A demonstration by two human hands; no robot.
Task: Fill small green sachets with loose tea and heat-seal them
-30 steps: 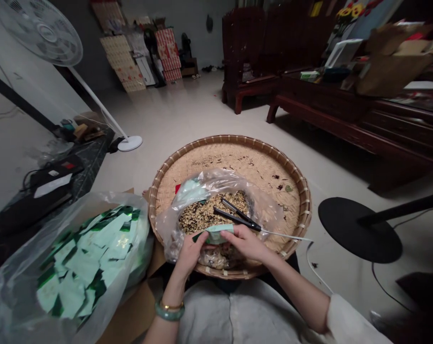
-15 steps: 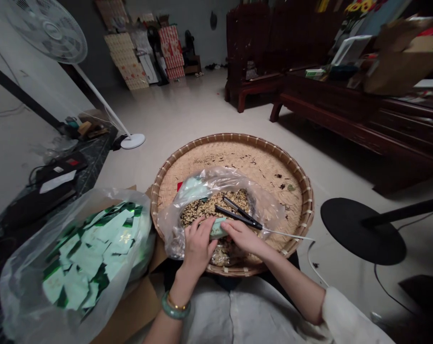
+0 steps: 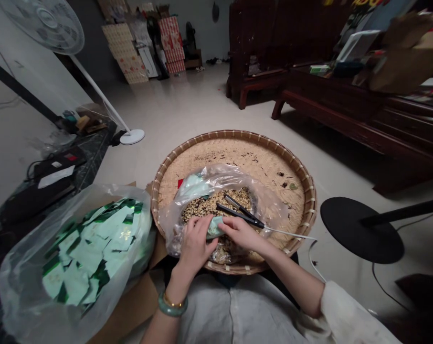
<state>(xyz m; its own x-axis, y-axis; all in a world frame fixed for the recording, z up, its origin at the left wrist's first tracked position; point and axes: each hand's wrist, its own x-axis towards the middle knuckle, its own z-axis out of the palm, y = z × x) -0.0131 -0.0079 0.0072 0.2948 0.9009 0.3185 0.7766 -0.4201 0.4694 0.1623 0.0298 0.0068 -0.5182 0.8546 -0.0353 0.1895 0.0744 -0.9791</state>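
Over a woven bamboo tray [image 3: 273, 157], my left hand [image 3: 196, 241] and my right hand [image 3: 239, 231] both grip a small mint-green packet [image 3: 215, 227]. The fingers of my left hand wrap around its left end. My right thumb and fingers pinch its right end. Just beyond them a black hair straightener [image 3: 239, 215] with parted arms rests on a clear plastic bag [image 3: 266, 200]. Inside that bag lies a loose mix of pale and dark grains [image 3: 204, 206]. The lower side of the packet is hidden by my fingers.
To the left, a large clear bag [image 3: 19, 296] of mint-green packets [image 3: 90, 248] sits in a cardboard box [image 3: 130, 306]. A white cord [image 3: 291, 233] runs right from the straightener. A black round stand base [image 3: 361, 230], a white fan [image 3: 132, 136] and dark wooden furniture [image 3: 320, 102] stand around.
My left hand has shifted from pinching the packet's left edge to wrapping over it. The packet has turned from flat and level to a tilted position. The straightener stays in place.
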